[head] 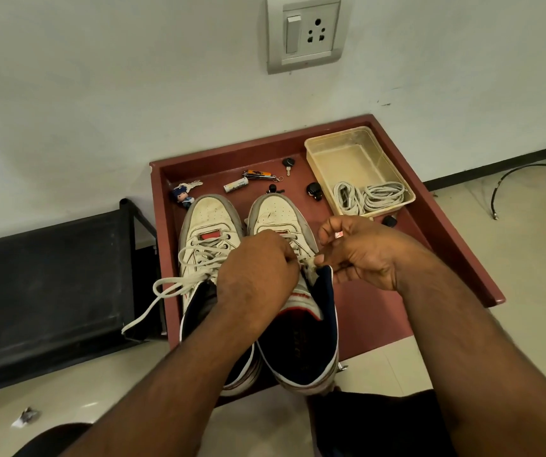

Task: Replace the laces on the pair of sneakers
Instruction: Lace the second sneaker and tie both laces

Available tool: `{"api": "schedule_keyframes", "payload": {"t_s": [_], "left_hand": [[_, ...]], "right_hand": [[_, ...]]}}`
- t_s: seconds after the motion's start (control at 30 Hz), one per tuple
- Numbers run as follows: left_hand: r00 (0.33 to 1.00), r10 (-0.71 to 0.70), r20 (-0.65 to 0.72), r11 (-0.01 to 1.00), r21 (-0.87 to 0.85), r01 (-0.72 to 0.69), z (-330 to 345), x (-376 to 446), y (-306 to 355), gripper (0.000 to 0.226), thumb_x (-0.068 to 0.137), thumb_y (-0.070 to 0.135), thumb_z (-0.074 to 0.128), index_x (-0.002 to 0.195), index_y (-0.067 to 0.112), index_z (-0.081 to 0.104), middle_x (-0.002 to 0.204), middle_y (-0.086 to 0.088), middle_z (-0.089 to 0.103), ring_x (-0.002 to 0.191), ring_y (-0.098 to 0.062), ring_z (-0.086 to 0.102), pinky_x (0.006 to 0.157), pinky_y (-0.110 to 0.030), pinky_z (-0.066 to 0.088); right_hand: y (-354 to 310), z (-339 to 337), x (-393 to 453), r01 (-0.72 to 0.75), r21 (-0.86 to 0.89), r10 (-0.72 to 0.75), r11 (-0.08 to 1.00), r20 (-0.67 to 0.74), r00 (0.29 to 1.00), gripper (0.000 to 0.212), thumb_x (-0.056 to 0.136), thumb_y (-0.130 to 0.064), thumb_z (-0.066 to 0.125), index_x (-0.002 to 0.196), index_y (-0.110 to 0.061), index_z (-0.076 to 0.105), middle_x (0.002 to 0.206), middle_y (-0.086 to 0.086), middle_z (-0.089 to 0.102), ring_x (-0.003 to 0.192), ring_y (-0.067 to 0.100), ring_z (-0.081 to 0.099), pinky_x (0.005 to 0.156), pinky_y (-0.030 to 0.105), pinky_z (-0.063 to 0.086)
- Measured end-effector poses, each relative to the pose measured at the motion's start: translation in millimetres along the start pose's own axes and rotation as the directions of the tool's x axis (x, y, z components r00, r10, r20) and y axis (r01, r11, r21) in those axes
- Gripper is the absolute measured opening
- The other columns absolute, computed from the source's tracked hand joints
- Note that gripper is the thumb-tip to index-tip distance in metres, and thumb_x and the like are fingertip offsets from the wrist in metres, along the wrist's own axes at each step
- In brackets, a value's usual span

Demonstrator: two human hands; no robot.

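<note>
On the near half of the red tray [456,258], two white sneakers stand side by side, toes toward the wall. Both hands work at the right sneaker [284,222], whose heel hangs over the tray's near edge. The left hand [258,268] lies curled over its eyelet rows, fingers bent down onto the lace (what exactly they grasp is hidden under the knuckles). The right hand [360,252] pinches something pale between thumb and forefinger just at the top of the tongue, by the navy collar; it looks like a lace end, though I cannot tell for sure. The left sneaker [209,232] has its lace [166,288] loosened, one end trailing over the tray's left edge.

Replacement laces [370,196] lie coiled in the clear tub [347,153] at the tray's far right corner, apparently untouched, so the job seems to be at the unlacing stage. To do this well, I would steady the shoe with the left hand and draw the lace out one crossing at a time from the top eyelets down, pulling straight along each hole so the frayed tip does not snag.

Small clutter lies along the far edge: a battery [236,185], a key [288,163] and a little figure [182,196].
</note>
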State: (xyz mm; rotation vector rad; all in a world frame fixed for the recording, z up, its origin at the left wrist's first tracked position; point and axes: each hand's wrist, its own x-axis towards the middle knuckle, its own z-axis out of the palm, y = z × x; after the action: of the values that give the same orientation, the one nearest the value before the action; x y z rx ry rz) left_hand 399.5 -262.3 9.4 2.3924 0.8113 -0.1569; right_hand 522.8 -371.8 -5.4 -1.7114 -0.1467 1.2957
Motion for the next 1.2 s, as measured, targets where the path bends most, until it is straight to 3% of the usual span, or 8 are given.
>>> {"api": "schedule_keyframes", "payload": {"t_s": [0.33, 0.6, 0.73, 0.87, 0.97, 1.03, 1.1, 1.2], "left_hand": [[1.000, 0.007, 0.008, 0.999, 0.035, -0.007, 2.2, -1.0, 2.7, 0.016, 0.093, 0.032, 0.062, 0.097, 0.027, 0.076, 0.092, 0.004, 0.074, 0.082, -0.016, 0.068, 0.078, -0.031, 0.056], [1.000, -0.001, 0.015, 0.999, 0.046, 0.000, 3.0, -2.4, 3.0, 0.017, 0.093, 0.032, 0.061, 0.100, 0.027, 0.076, 0.094, 0.005, 0.074, 0.084, -0.017, 0.068, 0.075, -0.030, 0.056], [0.998, -0.034, 0.047, 0.990, 0.135, 0.028, 6.2, -0.3, 6.3, 0.018, 0.095, 0.031, 0.058, 0.102, 0.025, 0.073, 0.095, 0.003, 0.071, 0.084, -0.020, 0.066, 0.071, -0.029, 0.049], [0.999, -0.026, 0.038, 0.980, 0.198, 0.018, 8.1, -1.0, 8.5, 0.019, 0.097, 0.032, 0.055, 0.109, 0.026, 0.069, 0.100, 0.001, 0.068, 0.080, -0.021, 0.058, 0.068, -0.030, 0.041], [1.000, 0.000, 0.011, 0.972, 0.235, -0.002, 9.6, -1.2, 7.4, 0.020, 0.097, 0.029, 0.055, 0.113, 0.026, 0.067, 0.105, -0.002, 0.068, 0.091, -0.024, 0.065, 0.070, -0.031, 0.044], [1.000, 0.008, 0.009, 0.971, 0.238, -0.010, 9.5, -1.2, 6.6, 0.020, 0.097, 0.028, 0.055, 0.113, 0.025, 0.067, 0.105, -0.002, 0.067, 0.093, -0.024, 0.065, 0.072, -0.032, 0.046], [1.000, 0.018, 0.004, 0.975, 0.223, -0.018, 9.2, -1.4, 5.6, 0.020, 0.096, 0.028, 0.057, 0.113, 0.026, 0.067, 0.105, -0.002, 0.067, 0.093, -0.024, 0.065, 0.073, -0.032, 0.047], [1.000, 0.016, 0.007, 0.990, 0.142, -0.017, 7.4, -1.4, 2.4, 0.016, 0.091, 0.031, 0.062, 0.106, 0.029, 0.069, 0.102, 0.003, 0.069, 0.092, -0.021, 0.065, 0.078, -0.033, 0.053]], "right_hand": [[1.4, -1.8, 2.1, -0.001, -0.002, 0.001, 1.000, 0.002, 1.000, 0.033, 0.083, 0.019, 0.059, 0.083, -0.013, 0.053, 0.063, 0.006, 0.063, 0.060, 0.019, 0.061, 0.055, 0.032, 0.054], [0.7, -1.5, 2.4, -0.009, 0.008, 0.009, 1.000, 0.007, 1.000, 0.034, 0.083, 0.019, 0.059, 0.083, -0.014, 0.052, 0.064, 0.005, 0.061, 0.052, 0.014, 0.060, 0.048, 0.025, 0.050], [-0.5, -1.6, 1.9, -0.003, -0.013, 0.003, 1.000, 0.016, 1.000, 0.021, 0.087, 0.011, 0.059, 0.087, -0.010, 0.059, 0.067, 0.006, 0.064, 0.055, 0.015, 0.062, 0.049, 0.026, 0.053], [0.7, -2.0, 0.3, 0.012, -0.166, -0.003, 0.986, 0.051, 0.999, 0.015, 0.086, 0.012, 0.059, 0.096, 0.003, 0.067, 0.077, 0.012, 0.069, 0.062, 0.017, 0.065, 0.054, 0.027, 0.054], [1.7, 2.4, 2.3, 0.025, -0.311, -0.028, 0.950, -0.007, 1.000, 0.014, 0.085, 0.005, 0.066, 0.081, -0.008, 0.071, 0.063, 0.000, 0.065, 0.051, 0.007, 0.056, 0.048, 0.022, 0.048], [1.9, 4.5, 4.0, 0.030, -0.413, -0.042, 0.910, -0.022, 0.999, 0.011, 0.086, -0.005, 0.068, 0.083, -0.014, 0.071, 0.060, -0.007, 0.061, 0.052, 0.005, 0.050, 0.048, 0.020, 0.041], [2.5, 7.2, 4.1, 0.046, -0.488, -0.052, 0.872, 0.002, 0.999, 0.006, 0.089, -0.011, 0.066, 0.089, -0.015, 0.070, 0.062, -0.010, 0.058, 0.056, 0.005, 0.046, 0.049, 0.019, 0.038], [3.2, -3.4, -2.2, 0.080, -0.555, -0.106, 0.828, -0.016, 0.994, 0.013, 0.092, -0.005, 0.059, 0.086, -0.014, 0.066, 0.069, -0.007, 0.057, 0.061, 0.006, 0.046, 0.050, 0.017, 0.038]]}}
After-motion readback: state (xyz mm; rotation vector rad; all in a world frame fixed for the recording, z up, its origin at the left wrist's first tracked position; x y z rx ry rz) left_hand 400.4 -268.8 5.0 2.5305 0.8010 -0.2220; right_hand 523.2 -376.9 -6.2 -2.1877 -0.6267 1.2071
